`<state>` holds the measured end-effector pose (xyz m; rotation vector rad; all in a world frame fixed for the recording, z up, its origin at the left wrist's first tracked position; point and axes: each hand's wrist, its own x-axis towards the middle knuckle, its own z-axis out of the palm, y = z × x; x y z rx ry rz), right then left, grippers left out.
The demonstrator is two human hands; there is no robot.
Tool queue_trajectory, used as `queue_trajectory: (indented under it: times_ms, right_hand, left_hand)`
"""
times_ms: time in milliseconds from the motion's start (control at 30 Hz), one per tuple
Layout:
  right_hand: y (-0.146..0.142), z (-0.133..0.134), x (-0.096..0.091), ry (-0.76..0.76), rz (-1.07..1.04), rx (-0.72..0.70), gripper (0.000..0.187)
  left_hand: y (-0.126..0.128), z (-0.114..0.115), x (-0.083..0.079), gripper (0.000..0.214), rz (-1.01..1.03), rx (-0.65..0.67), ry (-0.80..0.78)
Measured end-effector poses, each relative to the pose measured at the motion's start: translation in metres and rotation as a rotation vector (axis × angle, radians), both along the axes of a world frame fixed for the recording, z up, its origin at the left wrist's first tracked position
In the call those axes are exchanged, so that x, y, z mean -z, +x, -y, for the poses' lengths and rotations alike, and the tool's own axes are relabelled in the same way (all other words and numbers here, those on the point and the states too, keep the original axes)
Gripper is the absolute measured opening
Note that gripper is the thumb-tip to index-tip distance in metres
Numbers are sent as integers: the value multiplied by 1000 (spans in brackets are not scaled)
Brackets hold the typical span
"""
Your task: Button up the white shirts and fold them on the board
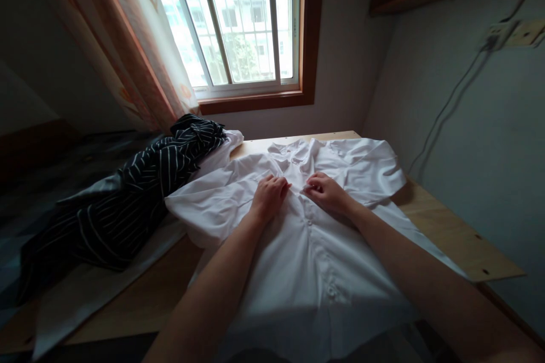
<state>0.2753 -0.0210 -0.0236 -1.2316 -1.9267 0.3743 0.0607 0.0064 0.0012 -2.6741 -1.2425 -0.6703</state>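
Note:
A white button-up shirt (281, 261) lies spread out, front side up, with its collar toward the window and its hem toward me. Down its middle runs a button placket (309, 221). My left hand (271, 193) is closed on the shirt's front just left of the placket, below the collar. Across from it, my right hand (326, 191) pinches the fabric at the placket's right side. A small gap separates the two hands. What exactly lies between the fingertips is too small to make out, beyond white cloth.
The shirt rests on a light wooden table (451, 227). A heap of black-and-white striped clothing (157, 176) lies at the left, with more white cloth under it. Behind are a window (247, 28) and a curtain (140, 39). A cable (447, 105) hangs on the right wall.

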Motion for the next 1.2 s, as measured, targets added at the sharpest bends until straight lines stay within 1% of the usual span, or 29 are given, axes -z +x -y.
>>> queue_trajectory:
  times_ms: [67, 133, 200, 233, 267, 333, 367, 433, 500, 600, 667, 767, 833, 933, 967, 1000, 1100, 1133, 1200]
  right_hand:
    - [1, -3, 1, 38, 14, 59, 18]
    - [2, -6, 3, 71, 37, 101, 17]
    - [3, -10, 4, 86, 61, 114, 16]
    - [2, -12, 5, 89, 77, 114, 16]
    - [2, -14, 6, 89, 97, 114, 16]
    - [2, -17, 6, 82, 154, 123, 17]
    - [2, -19, 6, 75, 193, 135, 17]
    - [2, -23, 6, 64, 281, 168, 14]
    - [2, -27, 4, 69, 361, 197, 12]
    - [4, -34, 3, 75, 421, 220, 13]
    - [5, -39, 1, 60, 433, 234, 15]
    - [5, -44, -3, 26, 444, 271, 18]
    - [1, -43, -8, 35, 454, 323, 24]
    - [-11, -33, -15, 107, 461, 403, 33]
    - [-16, -28, -16, 122, 455, 394, 35]
    - [-22, -22, -16, 126, 446, 354, 36]
    - [-33, -2, -10, 106, 438, 142, 41]
    - [-35, 4, -7, 104, 443, 89, 43]
    - [-34, 13, 1, 109, 446, 52, 41]
  left_hand:
    - [-3, -2, 1, 25, -6, 25, -29]
    - [-2, 1, 0, 23, -10, 22, -49]
    - [2, 9, -2, 18, 3, -52, -37]
    - [6, 16, -4, 22, 12, -122, -33]
    - [9, 24, -6, 31, 18, -206, -51]
    - [16, 40, -10, 52, -9, -359, -186]
    - [18, 48, -11, 60, -47, -403, -282]
    - [19, 59, -11, 70, -138, -428, -429]
    - [18, 63, -7, 73, -196, -424, -461]
    - [14, 54, 2, 73, -187, -434, -425]
    - [12, 42, 7, 74, -165, -424, -410]
    - [10, 23, 9, 75, -154, -380, -402]
    - [10, 11, 9, 76, -152, -352, -394]
    - [9, -1, 8, 77, -142, -322, -382]
    - [9, -3, 9, 77, -137, -320, -375]
    - [9, -5, 9, 75, -131, -318, -360]
    - [8, -4, 12, 65, -99, -287, -237]
    - [8, -3, 13, 60, -84, -258, -180]
    - [6, -1, 15, 52, -43, -177, -83]
